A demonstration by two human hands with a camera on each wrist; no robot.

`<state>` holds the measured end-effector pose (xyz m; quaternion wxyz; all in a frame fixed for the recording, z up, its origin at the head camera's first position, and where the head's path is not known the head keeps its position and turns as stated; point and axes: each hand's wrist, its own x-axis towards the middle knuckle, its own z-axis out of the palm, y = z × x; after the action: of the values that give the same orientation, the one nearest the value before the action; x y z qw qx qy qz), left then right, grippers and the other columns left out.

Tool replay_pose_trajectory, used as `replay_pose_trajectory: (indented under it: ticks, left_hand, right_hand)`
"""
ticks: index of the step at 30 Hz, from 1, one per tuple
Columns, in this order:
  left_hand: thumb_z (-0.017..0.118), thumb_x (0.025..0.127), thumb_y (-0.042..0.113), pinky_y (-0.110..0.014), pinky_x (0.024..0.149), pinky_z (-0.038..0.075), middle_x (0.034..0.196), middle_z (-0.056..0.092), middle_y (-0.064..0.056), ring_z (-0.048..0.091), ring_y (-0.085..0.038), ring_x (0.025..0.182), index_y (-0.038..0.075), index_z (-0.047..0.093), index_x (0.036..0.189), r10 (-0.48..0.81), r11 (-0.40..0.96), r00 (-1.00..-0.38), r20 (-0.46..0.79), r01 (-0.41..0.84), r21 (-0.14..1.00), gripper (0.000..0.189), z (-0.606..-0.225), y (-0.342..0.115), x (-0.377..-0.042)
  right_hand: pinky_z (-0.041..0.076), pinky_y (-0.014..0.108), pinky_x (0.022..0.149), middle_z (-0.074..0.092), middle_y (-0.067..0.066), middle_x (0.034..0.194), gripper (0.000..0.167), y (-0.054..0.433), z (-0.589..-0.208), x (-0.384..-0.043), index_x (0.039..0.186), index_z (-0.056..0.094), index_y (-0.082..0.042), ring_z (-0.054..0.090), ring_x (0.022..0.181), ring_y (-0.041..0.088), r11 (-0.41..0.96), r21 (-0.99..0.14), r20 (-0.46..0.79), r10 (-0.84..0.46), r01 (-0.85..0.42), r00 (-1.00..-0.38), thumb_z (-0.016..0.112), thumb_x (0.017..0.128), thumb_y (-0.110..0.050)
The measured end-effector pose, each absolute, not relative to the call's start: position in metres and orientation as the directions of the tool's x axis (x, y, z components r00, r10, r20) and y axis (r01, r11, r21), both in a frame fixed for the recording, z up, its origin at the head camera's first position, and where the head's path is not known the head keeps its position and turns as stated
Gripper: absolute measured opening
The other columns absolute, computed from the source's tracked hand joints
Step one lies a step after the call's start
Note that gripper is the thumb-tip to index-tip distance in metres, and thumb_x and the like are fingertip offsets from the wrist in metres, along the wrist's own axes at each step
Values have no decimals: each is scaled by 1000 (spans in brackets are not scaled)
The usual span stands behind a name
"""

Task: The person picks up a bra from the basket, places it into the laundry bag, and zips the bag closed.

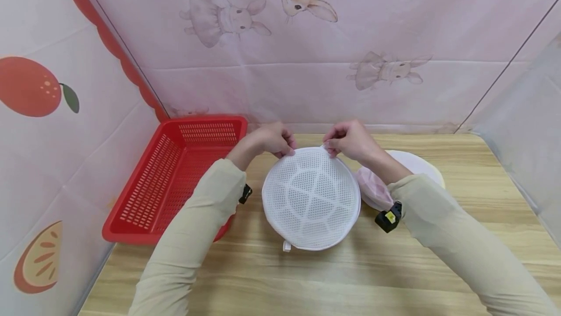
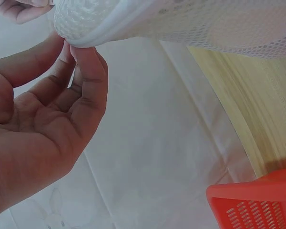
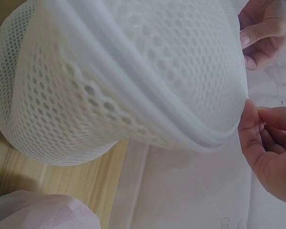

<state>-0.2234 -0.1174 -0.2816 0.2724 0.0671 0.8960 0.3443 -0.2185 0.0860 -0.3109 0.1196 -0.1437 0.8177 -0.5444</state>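
A round white mesh laundry bag point(image 1: 311, 199) stands over the table in front of me, its circular end facing the head camera and a small tab at its lower edge. My left hand point(image 1: 275, 139) pinches the far rim on the left side, thumb against fingers, as the left wrist view also shows at the edge of the mesh point(image 2: 90, 21). Farther right along that rim, my right hand point(image 1: 348, 141) pinches the edge between thumb and forefinger. In the right wrist view a zipper band point(image 3: 148, 90) curves round the bag close to the right fingertips.
Left of the bag sits a red plastic basket point(image 1: 175, 160) with slotted walls. Beyond my right forearm lie a pink mesh piece point(image 1: 374, 187) and a flat whitish round piece point(image 1: 418, 165), partly hidden by the arm. Printed curtains rise behind the wooden table point(image 1: 307, 282).
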Motion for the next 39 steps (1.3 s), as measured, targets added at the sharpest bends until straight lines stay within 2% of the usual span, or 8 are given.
replay_pose_trajectory:
  ticks: [9, 18, 29, 34, 39]
  left_hand:
    - [62, 85, 3, -26, 68, 52, 85, 56, -10, 52, -20, 72, -1, 60, 90, 261, 753, -862, -435, -100, 651, 7, -286, -119, -223]
    - [63, 84, 4, -33, 78, 52, 88, 58, -12, 56, -22, 75, 1, 61, 89, 193, 750, -877, -440, -157, 642, 6, -284, -121, -221]
    - [62, 84, 2, -28, 67, 54, 88, 59, -13, 59, -21, 72, -1, 62, 88, 154, 744, -896, -416, -172, 646, 6, -288, -137, -222]
    - [62, 84, 2, -32, 71, 54, 88, 58, -14, 60, -22, 73, -2, 61, 89, 141, 723, -898, -417, -194, 663, 7, -289, -147, -222]
    - [63, 83, 2, -33, 73, 54, 88, 57, -14, 60, -21, 72, -4, 61, 91, 140, 717, -896, -420, -201, 668, 9, -290, -152, -221]
  right_hand:
    - [53, 27, 57, 60, 12, 69, 6, 84, -312, -219, 87, 60, 13, 57, 56, 15, 383, -918, -43, -358, -105, -933, 58, 83, 9]
    - [53, 27, 56, 60, 11, 67, 6, 87, -316, -221, 85, 61, 13, 57, 55, 15, 405, -908, -44, -351, -109, -935, 58, 82, 9]
    - [54, 28, 56, 60, 10, 66, 7, 101, -321, -224, 87, 60, 14, 58, 54, 14, 431, -898, -71, -326, -82, -943, 58, 82, 8]
    - [53, 26, 55, 61, 11, 69, 8, 108, -322, -224, 87, 59, 14, 58, 55, 15, 445, -894, -93, -308, -57, -947, 60, 82, 7]
    - [54, 30, 57, 61, 11, 69, 10, 111, -324, -224, 88, 59, 15, 58, 55, 15, 430, -901, -96, -308, -49, -946, 61, 81, 8]
